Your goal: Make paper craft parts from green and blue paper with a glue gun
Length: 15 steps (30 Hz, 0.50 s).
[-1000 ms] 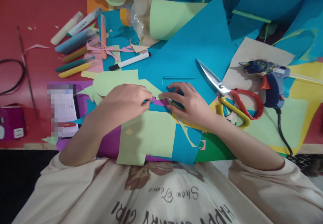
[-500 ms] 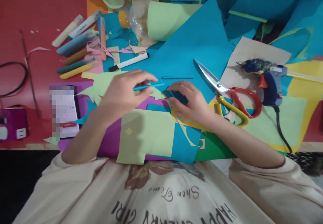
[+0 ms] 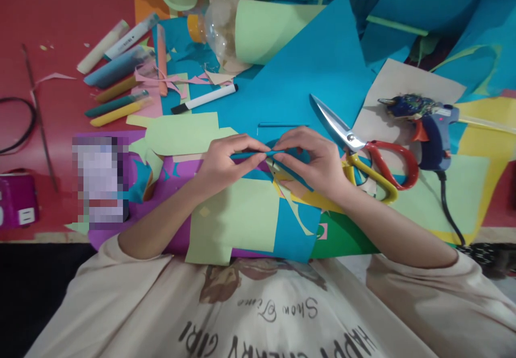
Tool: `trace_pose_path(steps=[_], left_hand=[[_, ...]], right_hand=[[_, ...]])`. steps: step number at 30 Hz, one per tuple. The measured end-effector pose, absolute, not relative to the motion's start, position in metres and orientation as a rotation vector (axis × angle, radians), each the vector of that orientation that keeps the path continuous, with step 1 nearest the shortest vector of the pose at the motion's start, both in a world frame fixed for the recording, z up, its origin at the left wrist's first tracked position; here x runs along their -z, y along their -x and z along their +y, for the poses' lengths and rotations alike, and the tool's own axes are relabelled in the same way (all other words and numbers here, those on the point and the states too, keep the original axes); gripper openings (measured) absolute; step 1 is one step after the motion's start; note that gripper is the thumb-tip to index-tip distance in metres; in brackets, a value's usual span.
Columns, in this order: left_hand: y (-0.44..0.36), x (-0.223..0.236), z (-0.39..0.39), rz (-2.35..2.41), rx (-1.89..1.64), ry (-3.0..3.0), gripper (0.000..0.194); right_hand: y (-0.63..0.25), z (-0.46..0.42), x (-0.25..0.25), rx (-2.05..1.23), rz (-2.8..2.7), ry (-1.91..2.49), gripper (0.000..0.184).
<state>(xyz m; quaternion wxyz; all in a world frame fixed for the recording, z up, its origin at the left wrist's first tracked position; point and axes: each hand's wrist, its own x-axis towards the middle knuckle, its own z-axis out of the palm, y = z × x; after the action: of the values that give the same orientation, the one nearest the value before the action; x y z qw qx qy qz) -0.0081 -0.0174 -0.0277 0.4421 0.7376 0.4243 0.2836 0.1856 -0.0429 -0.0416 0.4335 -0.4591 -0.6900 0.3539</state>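
Observation:
Between the fingertips of both hands is a thin blue rolled-paper stick [image 3: 249,155], held level over the paper pile. My left hand [image 3: 226,162] pinches it, with one length lying across the palm side. My right hand [image 3: 316,158] meets the left, thumb and fingers closed on the stick's other part, which is mostly hidden. Just beyond the hands lies a second thin blue paper stick [image 3: 284,124], on a large blue paper sheet [image 3: 314,62]. Scissors [image 3: 350,138] with red and yellow handles rest open to the right of my right hand.
A blue glue gun [image 3: 433,119] with its cord sits at the right. Several markers [image 3: 115,70] lie at the back left, near a phone [image 3: 100,180]. Behind stands a plastic bottle [image 3: 217,30] on its side, wrapped in green paper. Green paper sheets [image 3: 237,213] cover the near edge.
My left hand has moved right and slightly nearer with the blue paper stick. My right hand has closed its fingers on the stick, and both hands' fingertips now meet.

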Motion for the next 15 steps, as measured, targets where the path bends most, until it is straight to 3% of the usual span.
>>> trace_pose_path(steps=[8,15], left_hand=[[0.0068,0.0262,-0.0213,1.095,-0.708,-1.684,0.013],[0.0107,0.0269,-0.0173,1.195,-0.745,-1.747,0.014]], right_hand=[[-0.1874,-0.0452,0.0437,-0.734,-1.728,1.107,0.003],[-0.1938,-0.0423,0.0372,-1.130,-1.489,1.006,0.013]])
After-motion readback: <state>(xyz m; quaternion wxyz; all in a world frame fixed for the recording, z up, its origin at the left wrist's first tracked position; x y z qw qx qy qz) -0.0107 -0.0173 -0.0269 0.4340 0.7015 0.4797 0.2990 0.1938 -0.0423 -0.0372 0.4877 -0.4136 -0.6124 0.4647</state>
